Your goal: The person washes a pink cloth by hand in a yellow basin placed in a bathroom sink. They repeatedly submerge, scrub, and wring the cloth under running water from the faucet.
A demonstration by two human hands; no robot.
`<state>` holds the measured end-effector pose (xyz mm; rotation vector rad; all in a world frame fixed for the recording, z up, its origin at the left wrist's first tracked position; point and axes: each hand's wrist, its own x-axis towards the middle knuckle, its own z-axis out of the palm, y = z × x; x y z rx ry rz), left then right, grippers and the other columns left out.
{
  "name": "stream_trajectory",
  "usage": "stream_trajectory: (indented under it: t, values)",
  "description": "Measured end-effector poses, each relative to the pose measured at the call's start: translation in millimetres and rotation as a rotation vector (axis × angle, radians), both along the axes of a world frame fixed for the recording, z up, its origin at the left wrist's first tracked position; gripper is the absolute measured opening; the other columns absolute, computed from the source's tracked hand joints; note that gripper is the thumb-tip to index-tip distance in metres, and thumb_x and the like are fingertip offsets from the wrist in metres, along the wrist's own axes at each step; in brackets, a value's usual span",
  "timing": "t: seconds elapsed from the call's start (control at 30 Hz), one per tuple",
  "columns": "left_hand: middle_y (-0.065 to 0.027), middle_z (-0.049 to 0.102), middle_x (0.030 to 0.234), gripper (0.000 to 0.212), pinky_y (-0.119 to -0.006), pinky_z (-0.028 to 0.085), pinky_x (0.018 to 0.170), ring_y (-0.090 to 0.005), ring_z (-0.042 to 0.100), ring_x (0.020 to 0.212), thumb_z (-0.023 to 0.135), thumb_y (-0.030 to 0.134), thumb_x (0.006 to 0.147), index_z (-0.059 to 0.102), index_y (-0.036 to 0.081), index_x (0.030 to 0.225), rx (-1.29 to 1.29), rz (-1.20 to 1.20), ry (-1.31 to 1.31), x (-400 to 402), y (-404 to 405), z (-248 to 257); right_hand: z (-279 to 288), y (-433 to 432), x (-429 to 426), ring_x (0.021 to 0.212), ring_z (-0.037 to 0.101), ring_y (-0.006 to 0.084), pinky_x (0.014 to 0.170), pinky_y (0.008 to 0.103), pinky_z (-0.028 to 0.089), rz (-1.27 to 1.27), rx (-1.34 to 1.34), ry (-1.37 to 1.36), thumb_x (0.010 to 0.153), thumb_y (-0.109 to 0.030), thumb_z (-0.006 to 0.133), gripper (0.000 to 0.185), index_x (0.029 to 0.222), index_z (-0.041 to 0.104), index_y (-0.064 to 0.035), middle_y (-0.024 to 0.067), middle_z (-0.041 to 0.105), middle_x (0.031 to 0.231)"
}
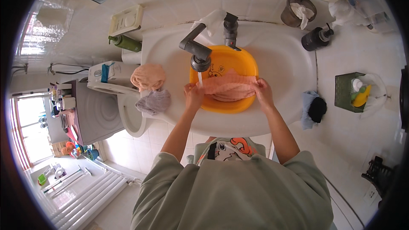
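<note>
A pink textured cloth (228, 86) is stretched across the orange plastic basin (228, 108), which sits in a white sink (281, 60). My left hand (194, 95) grips the cloth's left end at the basin's rim, and my right hand (264, 93) grips its right end at the opposite rim. Water runs from the dark swivel faucet (200, 62) near my left hand. A white cloth (211, 20) hangs over the faucet's upper arm. On the sink's left edge lie a bunched peach cloth (148, 76) and a grey cloth (154, 102).
A black pump bottle (314, 39) and a dark bin (297, 11) stand at the back right. Blue and black cloths (311, 108) lie on the right edge. To the left are a green pump bottle (126, 43), a soap dish (126, 20) and a toilet (132, 111).
</note>
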<state>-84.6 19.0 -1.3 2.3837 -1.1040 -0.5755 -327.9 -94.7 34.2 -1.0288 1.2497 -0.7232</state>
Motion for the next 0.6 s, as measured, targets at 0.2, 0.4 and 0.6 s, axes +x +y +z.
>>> stream_trajectory:
  t: [0.2, 0.4, 0.6]
  values:
    - [-0.0125, 0.055, 0.094, 0.031, -0.036, 0.041, 0.083, -0.0275, 0.049, 0.090, 0.056, 0.030, 0.083, 0.064, 0.001, 0.087, -0.098, -0.029, 0.184, -15, 10, 48, 56, -4, -4, 0.066, 0.053, 0.0084, 0.063, 0.0207, 0.044, 0.190, -0.273, 0.166, 0.081, -0.013, 0.062, 0.019, 0.073, 0.050, -0.0013, 0.0049, 0.053, 0.073]
    - [-0.0081, 0.054, 0.079, 0.033, -0.030, 0.040, 0.066, -0.0197, 0.051, 0.070, 0.053, 0.030, 0.088, 0.059, -0.002, 0.082, -0.325, -0.164, 0.363, -14, 19, 143, 149, 4, 4, 0.072, 0.052, 0.0063, 0.068, 0.0204, 0.043, 0.202, -0.122, -0.201, 0.085, -0.009, 0.058, 0.015, 0.078, 0.047, -0.0013, 0.0030, 0.054, 0.076]
    - [-0.0020, 0.050, 0.068, 0.038, -0.025, 0.036, 0.058, -0.0093, 0.043, 0.065, 0.044, 0.028, 0.094, 0.055, -0.004, 0.077, -0.441, -0.061, 0.562, -19, 15, 233, 225, 18, 11, 0.067, 0.040, 0.0040, 0.063, 0.0186, 0.037, 0.246, -0.353, -0.308, 0.085, -0.005, 0.057, 0.022, 0.072, 0.039, -0.0054, -0.0018, 0.042, 0.071]
